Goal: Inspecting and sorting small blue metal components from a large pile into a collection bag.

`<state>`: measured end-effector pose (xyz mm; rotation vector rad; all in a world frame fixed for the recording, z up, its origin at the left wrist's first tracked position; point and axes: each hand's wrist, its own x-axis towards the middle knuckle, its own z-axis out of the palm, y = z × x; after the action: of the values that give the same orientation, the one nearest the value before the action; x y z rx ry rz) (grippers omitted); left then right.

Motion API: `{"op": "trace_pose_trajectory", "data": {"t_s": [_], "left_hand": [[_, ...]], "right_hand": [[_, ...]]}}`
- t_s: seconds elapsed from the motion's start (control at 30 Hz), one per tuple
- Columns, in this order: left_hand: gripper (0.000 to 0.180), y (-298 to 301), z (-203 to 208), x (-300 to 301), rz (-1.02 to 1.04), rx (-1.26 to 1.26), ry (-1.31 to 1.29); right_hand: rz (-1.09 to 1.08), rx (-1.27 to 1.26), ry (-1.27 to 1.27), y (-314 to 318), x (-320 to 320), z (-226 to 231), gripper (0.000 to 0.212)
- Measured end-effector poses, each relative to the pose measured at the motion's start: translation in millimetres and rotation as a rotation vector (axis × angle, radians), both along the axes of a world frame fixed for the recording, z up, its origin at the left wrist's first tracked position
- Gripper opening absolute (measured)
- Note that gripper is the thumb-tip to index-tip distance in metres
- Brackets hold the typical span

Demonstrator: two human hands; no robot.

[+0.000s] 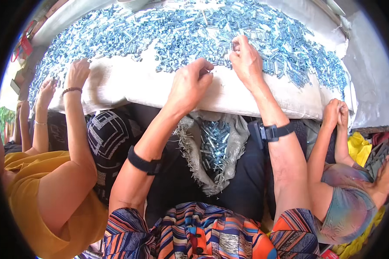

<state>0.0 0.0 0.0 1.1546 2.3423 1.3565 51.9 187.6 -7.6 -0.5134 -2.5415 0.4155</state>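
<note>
Over the near edge of a white cloth-covered table (112, 82), my left hand (191, 84) is closed, thumb and forefinger bent toward each other. Whatever it may hold is too small or hidden to make out. My right hand (247, 60) is raised a little farther off, at the near edge of a wide heap of small shiny blue-silver tube-like metal pieces (190, 36). Its fingers are curled together, and their contents cannot be made out either. Below the table edge, a frayed woven sack (240, 142) lies between my legs with similar metal pieces (215, 140) in it.
A person in a mustard top (52, 203) sits close on my left, an arm reaching to the table. On my right, another person (348, 207) holds both hands at the table edge. A pale container (133, 4) stands at the far side. Yellow cloth (358, 146) lies far right.
</note>
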Motion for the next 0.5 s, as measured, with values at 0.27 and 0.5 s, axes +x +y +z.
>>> {"op": "trace_pose_trajectory", "data": {"t_s": [0.27,0.5], "left_hand": [[0.016,-32,9,16,-0.094,0.241,-0.592],[0.013,-41,20,31,-0.15,0.445,-0.981]], "right_hand": [[0.316,-0.993,0.266,-52,61,28,0.028],[0.34,-1.544,0.428,-79,92,24,0.006]]}}
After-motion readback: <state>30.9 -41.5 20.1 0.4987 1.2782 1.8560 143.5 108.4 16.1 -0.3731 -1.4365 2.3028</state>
